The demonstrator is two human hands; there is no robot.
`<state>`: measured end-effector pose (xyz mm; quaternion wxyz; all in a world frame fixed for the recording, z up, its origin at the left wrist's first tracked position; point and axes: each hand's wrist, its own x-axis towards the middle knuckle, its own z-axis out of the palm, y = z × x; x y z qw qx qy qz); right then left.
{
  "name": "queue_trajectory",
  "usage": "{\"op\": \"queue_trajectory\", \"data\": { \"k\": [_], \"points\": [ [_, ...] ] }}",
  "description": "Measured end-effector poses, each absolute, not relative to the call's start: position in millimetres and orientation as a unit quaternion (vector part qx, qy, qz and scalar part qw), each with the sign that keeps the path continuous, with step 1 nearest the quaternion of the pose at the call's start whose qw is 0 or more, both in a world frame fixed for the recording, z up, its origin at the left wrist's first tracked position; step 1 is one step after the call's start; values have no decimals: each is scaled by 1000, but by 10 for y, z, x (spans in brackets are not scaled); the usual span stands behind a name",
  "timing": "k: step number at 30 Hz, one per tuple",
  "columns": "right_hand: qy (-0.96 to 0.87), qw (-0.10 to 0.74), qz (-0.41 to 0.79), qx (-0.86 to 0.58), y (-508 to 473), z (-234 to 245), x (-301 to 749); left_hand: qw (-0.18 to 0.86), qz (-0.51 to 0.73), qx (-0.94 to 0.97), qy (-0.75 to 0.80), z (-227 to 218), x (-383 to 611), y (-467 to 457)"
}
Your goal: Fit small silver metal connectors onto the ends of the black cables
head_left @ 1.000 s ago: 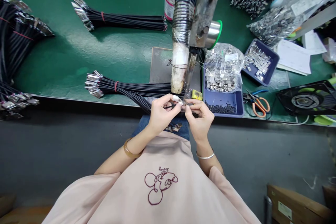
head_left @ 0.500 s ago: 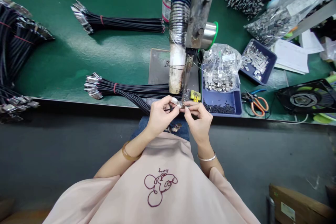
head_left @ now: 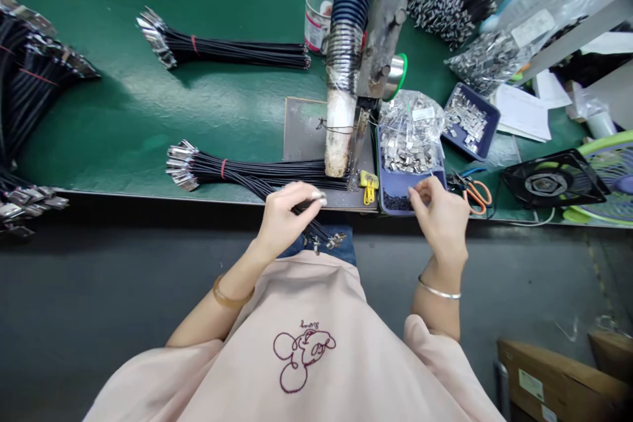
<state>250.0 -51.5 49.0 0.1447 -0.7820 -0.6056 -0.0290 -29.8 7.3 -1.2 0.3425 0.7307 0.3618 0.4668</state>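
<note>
My left hand (head_left: 289, 214) is closed in a pinch on a black cable, just in front of the table edge; light-coloured covers show on its fingertips. Black cables with metal connectors (head_left: 336, 239) hang below it over my lap. My right hand (head_left: 442, 221) is at the front right of a blue tray (head_left: 406, 182), thumb and fingers pinched together beside small black pieces (head_left: 395, 203). What its fingertips hold, if anything, is hidden. Metal connector shells (head_left: 409, 159) lie in and under a clear bag in the same tray.
A tied cable bundle (head_left: 257, 170) lies left of the fume hose (head_left: 341, 125). A yellow clip (head_left: 368, 188) sits at the table edge. Orange-handled pliers (head_left: 477, 196), a black fan (head_left: 551, 181) and a second blue tray (head_left: 489, 135) stand to the right.
My right hand has left my left hand and moved right to the blue tray. My left hand has shifted slightly left, away from the hose tip. The view has turned a little.
</note>
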Motion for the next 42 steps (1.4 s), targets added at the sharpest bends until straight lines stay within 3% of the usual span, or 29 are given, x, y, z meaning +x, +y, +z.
{"op": "queue_trajectory", "data": {
  "k": [4,7,10,15,19,24,30,36,42],
  "points": [
    [-598,182,-43,-780,-61,232,2563,115,382,831,389,-33,-211,359],
    [-635,183,-26,-750,110,149,2502,64,318,863,388,-56,-174,467],
    [-647,164,-22,-744,92,146,2465,59,335,868,362,-90,-203,443],
    [-639,197,-1,-743,-128,192,2514,94,394,859,313,-119,-324,282],
    [-602,329,38,-726,-322,287,2440,148,431,843,286,-78,-391,207],
    [-524,482,226,-665,-532,399,2077,168,429,854,240,37,-386,201],
    [-589,491,96,-634,-629,294,1643,214,377,871,230,139,-228,173],
    [-548,505,244,-620,-636,162,1575,343,339,820,308,211,-165,87],
    [-542,508,298,-600,-627,109,1552,404,357,759,364,169,-134,-7]
  ]
}}
